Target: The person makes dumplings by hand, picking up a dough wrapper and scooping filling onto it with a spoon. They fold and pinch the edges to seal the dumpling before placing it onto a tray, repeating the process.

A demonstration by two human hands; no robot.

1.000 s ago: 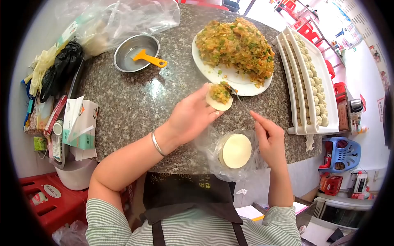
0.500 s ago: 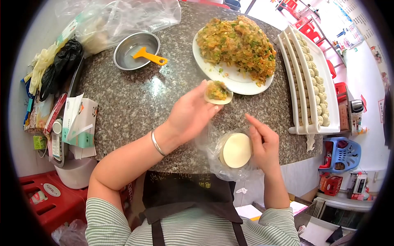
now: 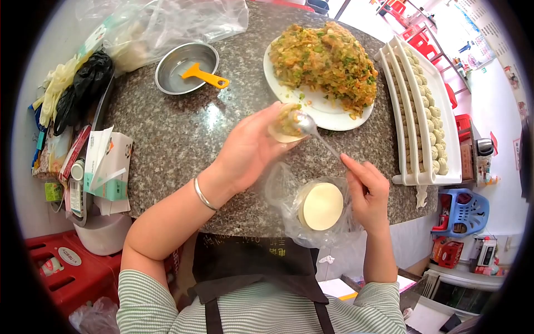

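My left hand (image 3: 242, 149) cups a round dumpling wrapper (image 3: 283, 136), blurred by motion, with a dab of vegetable filling on it. The bowl of a metal spoon (image 3: 324, 142) presses against that filling. My right hand (image 3: 368, 189) grips the end of the spoon's handle between thumb and fingers. Below the spoon, a stack of pale round wrappers (image 3: 322, 206) sits on a clear plastic bag (image 3: 281, 186). Just beyond my left fingertips stands a white plate (image 3: 311, 114) heaped with chopped orange and green filling (image 3: 328, 61).
Stacked white trays (image 3: 414, 173) of shaped dumplings (image 3: 429, 114) stand at the right edge of the speckled table (image 3: 167, 145). A steel bowl (image 3: 167, 83) with a yellow-handled scraper (image 3: 208, 77) is at the back left. Boxes (image 3: 114, 167) and gloves (image 3: 61, 86) line the left side.
The spoon's handle now shows plainly, angled toward my right hand, which has shifted slightly right and down. My left hand has moved a little left and tilted the wrapper.
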